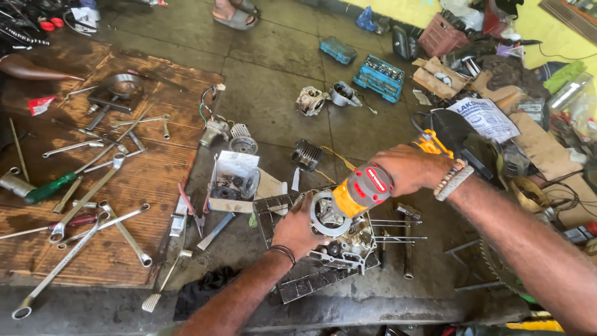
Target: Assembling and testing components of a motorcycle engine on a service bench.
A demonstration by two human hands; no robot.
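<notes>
My right hand [411,169] grips a yellow, red and grey power tool [359,191] that points down and left onto a metal engine part [341,239]. My left hand [300,228] rests on the left side of that engine part, fingers curled against its round opening [326,214]. The part sits on a dark gridded mat [298,283] on the concrete floor. Long metal studs [398,229] stick out to its right.
A wooden board [149,180] on the left carries several spanners, a green-handled screwdriver [50,186] and other tools. A small open box of parts [233,183], a cylinder [306,154], blue socket cases [379,77] and cluttered cardboard lie around. Another person's sandalled foot [235,14] stands at the top.
</notes>
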